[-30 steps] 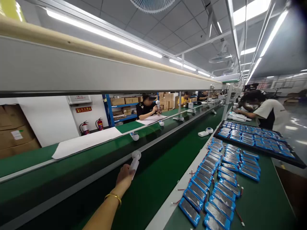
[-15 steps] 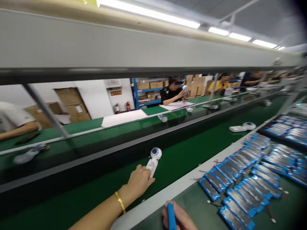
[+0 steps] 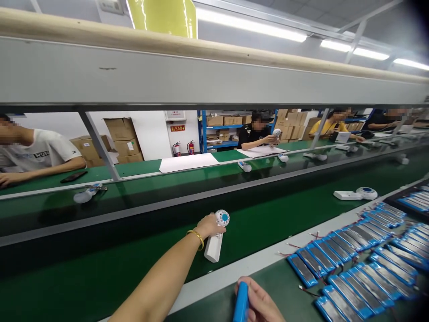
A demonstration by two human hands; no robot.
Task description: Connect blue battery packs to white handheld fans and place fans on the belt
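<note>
A white handheld fan (image 3: 213,248) with a round, blue-centred head is on the green conveyor belt, its handle toward me. My left hand (image 3: 208,225), with a gold bracelet on the wrist, is closed around it just below the head. My right hand (image 3: 259,300) grips a blue battery pack (image 3: 241,302) above the near worktop, at the bottom of the view. Part of that pack is cut off by the lower edge. To the right, rows of blue-wrapped battery packs (image 3: 342,246) with thin wire leads lie on the worktop.
Another white fan (image 3: 357,194) lies farther right on the belt. A grey rail (image 3: 134,211) separates the near belt from a far lane carrying several fans. A wide beam (image 3: 201,76) spans overhead. Co-workers sit across the line, one (image 3: 258,134) holding a fan.
My left hand has shifted from the fan's handle up to just below its head, so the handle now shows. The view has turned slightly left. My right hand still holds the battery pack.
</note>
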